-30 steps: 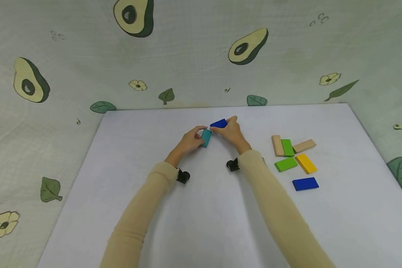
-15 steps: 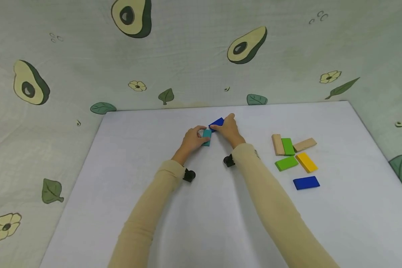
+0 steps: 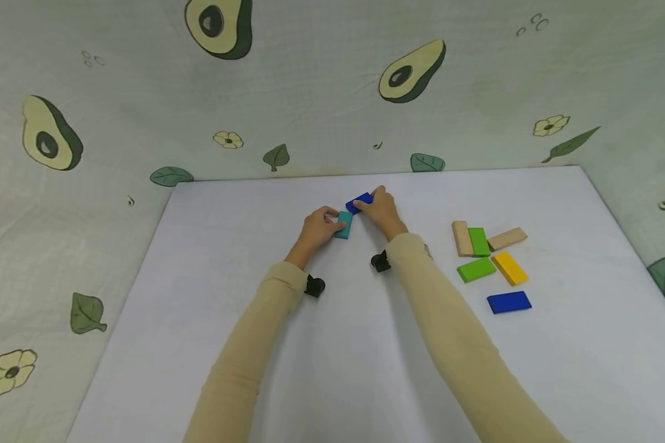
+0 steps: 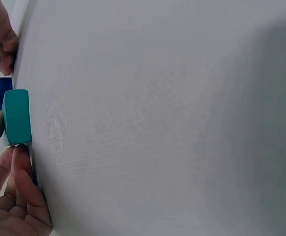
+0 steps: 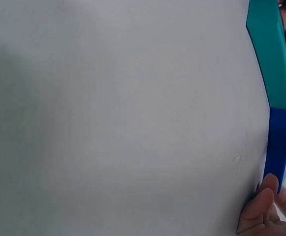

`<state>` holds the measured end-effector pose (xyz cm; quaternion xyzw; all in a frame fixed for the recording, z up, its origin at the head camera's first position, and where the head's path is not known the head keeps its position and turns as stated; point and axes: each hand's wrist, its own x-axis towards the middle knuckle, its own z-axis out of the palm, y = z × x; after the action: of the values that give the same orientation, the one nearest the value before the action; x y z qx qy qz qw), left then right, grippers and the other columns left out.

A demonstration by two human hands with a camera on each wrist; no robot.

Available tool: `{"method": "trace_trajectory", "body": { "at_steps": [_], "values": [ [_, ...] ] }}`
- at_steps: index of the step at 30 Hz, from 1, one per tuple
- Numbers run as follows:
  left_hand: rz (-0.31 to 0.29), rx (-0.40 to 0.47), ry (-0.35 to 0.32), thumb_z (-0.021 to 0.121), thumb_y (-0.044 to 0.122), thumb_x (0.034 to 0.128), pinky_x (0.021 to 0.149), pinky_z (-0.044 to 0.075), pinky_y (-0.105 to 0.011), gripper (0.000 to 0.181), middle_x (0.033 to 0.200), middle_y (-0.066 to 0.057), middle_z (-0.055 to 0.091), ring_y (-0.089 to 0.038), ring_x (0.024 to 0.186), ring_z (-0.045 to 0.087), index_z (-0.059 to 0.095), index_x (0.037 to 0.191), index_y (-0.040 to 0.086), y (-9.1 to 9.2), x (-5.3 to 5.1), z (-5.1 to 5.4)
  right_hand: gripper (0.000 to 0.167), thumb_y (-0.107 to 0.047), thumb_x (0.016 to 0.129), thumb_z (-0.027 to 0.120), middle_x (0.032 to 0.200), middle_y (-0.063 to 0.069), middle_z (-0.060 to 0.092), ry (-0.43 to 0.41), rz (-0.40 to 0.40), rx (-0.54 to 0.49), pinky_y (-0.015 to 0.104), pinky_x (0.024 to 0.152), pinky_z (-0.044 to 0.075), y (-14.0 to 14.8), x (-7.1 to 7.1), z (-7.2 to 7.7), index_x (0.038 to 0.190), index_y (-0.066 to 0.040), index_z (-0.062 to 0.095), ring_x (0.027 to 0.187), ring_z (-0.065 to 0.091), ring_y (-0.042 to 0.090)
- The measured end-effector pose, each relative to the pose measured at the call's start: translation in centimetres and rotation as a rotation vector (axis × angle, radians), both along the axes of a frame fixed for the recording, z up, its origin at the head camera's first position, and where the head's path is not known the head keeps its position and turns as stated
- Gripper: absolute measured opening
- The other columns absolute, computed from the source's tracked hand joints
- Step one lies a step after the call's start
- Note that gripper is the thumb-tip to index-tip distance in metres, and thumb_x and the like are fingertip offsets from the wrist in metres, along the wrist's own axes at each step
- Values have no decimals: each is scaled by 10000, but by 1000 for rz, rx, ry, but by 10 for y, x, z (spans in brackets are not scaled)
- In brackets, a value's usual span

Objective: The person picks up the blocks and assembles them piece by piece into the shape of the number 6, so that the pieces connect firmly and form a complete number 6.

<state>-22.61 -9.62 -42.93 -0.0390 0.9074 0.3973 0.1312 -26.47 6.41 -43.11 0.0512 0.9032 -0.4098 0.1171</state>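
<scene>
From where I stood, everything hung on how two small blocks met near the far edge of the white bench (image 3: 332, 369). The teal block (image 3: 346, 218) lay on the left and a little nearer the person, its long axis pointing mostly away from them with the far end leaning slightly right. The blue block (image 3: 360, 197) lay just beyond and to its right, slanting from near left to far right, so the two made a wide bend rather than a straight line. Seen from the right wrist, end met end at that bend — touching or all but, I could not swear to which.

The left hand (image 3: 316, 228) was the nearer one to the teal block and pinched it between thumb and fingers from its left side. The right hand (image 3: 384, 211) held the blue block the same way, thumb along its near side and fingers about the right-hand end.

Both forearms stretched forward and inward, wrists low over the bench, the hands facing each other across the pair. Well off to the right of the right hand lay a loose cluster — two green, one yellow, two plain wooden — with a second blue block (image 3: 510, 302) nearer the person.
</scene>
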Motion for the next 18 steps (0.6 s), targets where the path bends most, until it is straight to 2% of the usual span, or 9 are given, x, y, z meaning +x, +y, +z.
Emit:
{"method": "trace_trajectory", "body": {
  "at_steps": [5,9,18],
  "values": [
    [12,-7,-18,628,277,881,752,419,-325,380,1011,-117,581,-202,868,507,567,1212,101,0,-2,2,528,-314,917,561,1285,238,492,-8,4,-34,423,1011,386,2,0,1,1281,29,391,1183,478,320],
    [7,-15,-35,614,274,890,794,430,-343,380,1037,-126,588,-215,900,520,559,1230,112,0,-5,3,529,-313,922,554,1329,229,470,-3,9,-30,428,1037,363,2,0,2,1314,2,391,1224,453,319],
    [-9,-28,-77,594,287,903,981,400,-434,385,1285,-142,532,-287,1137,502,537,1252,134,1,-9,3,531,-314,928,549,1364,211,458,13,19,2,437,1058,341,0,-2,0,1346,-24,398,1272,423,326]
  ]
}}
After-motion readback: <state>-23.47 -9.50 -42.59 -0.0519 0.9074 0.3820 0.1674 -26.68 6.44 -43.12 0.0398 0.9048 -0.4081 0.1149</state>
